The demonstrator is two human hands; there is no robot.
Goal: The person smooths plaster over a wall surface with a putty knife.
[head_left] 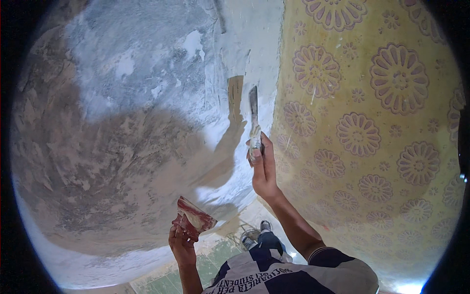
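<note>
My right hand [265, 179] grips the plaster-smeared handle of a putty knife [253, 105], raised by the corner where two walls meet. Its narrow blade points up the wall and appears nearly edge-on; whether it touches the plaster I cannot tell. Lower and to the left, my left hand [182, 249] has its fingers closed on the lower edge of a dark red putty spreader [199, 220]. Pale filler is smeared over the spreader's face. A strip of smooth, light plaster [262, 59] runs down beside the corner.
The left wall [112, 161] is grey and patchy with skimmed filler, and my shadow falls across it. Yellow flowered wallpaper [350, 105] covers the right wall. Below are my shoes [266, 226], a loose cable nearby and a green tiled floor [208, 267].
</note>
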